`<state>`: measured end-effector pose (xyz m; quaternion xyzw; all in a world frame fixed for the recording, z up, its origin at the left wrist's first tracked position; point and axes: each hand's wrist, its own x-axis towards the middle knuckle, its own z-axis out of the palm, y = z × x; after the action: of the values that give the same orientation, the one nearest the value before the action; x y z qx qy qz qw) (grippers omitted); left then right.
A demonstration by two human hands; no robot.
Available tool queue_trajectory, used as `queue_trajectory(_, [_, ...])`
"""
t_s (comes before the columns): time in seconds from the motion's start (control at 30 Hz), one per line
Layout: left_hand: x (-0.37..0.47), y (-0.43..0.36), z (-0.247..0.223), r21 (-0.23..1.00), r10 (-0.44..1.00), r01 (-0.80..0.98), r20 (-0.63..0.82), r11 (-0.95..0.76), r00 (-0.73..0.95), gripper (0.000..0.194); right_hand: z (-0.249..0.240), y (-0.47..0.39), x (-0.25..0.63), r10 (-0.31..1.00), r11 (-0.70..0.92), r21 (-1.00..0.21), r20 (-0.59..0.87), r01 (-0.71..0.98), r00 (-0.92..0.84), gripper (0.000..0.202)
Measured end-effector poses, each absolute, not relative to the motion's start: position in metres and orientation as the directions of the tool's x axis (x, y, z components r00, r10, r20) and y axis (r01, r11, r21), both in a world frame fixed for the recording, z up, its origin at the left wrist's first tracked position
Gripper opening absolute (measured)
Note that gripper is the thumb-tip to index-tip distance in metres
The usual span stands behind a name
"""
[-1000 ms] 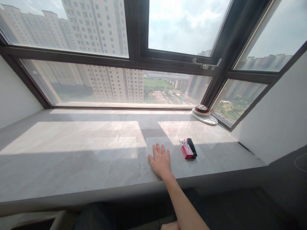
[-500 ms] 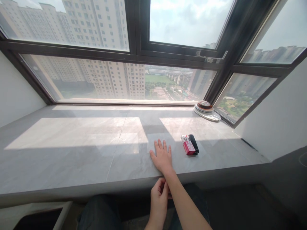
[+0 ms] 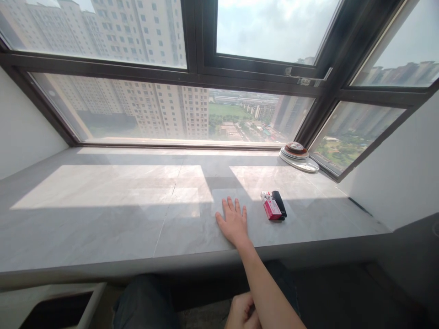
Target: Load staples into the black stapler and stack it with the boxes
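My right hand [image 3: 234, 223] lies palm down on the grey marbled sill [image 3: 120, 228], its fingers spread and nothing under them that I can see. To its right, a small red-and-white box [image 3: 272, 209] rests against a black object [image 3: 280, 204] shaped like a stapler. My left hand [image 3: 241, 310] is low in front of me, below the sill's edge and close against the underside of my right forearm. Its fingers are curled closed, and the forearm hides part of them, so what they hold, if anything, does not show.
A stack of plates [image 3: 297, 154] stands in the far right corner by the window frame [image 3: 240, 82]. The sill's front edge runs across above my knees [image 3: 146, 301]. At lower left is a pale piece of furniture [image 3: 41, 292] with a dark recess.
My left hand has slid down along the right forearm, away from the wrist and toward me. My right hand stays flat on the sill; the view has shifted slightly.
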<state>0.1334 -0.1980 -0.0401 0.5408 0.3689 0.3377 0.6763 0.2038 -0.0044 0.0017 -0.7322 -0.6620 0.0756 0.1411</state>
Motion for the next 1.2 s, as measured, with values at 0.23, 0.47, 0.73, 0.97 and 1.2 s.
queue_trajectory(0.23, [0.145,-0.155,-0.054,0.938,0.932,-0.304,-0.05,0.166,0.358,0.041,0.005,-0.006,0.202,0.991,-0.084,-0.298,0.078,0.951,0.112,0.069])
queue_trajectory(0.47, [0.145,-0.16,-0.042,0.947,0.948,-0.278,-0.069,0.16,0.312,0.048,0.002,-0.004,0.204,0.989,-0.081,-0.305,0.092,0.949,0.114,0.068])
queue_trajectory(0.73, [0.128,-0.205,-0.039,0.986,0.851,-0.028,-0.124,0.161,0.51,0.05,0.0,-0.005,0.204,0.989,-0.074,-0.304,0.097,0.95,0.108,0.068])
queue_trajectory(0.97, [0.141,-0.166,-0.044,0.92,0.928,-0.327,-0.087,0.214,0.362,0.047,0.002,-0.008,0.2,0.988,-0.079,-0.284,0.105,0.956,0.113,0.068])
queue_trajectory(1.2, [0.149,-0.149,-0.05,0.879,0.958,-0.423,-0.113,0.22,0.263,0.052,0.002,-0.008,0.2,0.985,-0.074,-0.284,0.127,0.956,0.114,0.068])
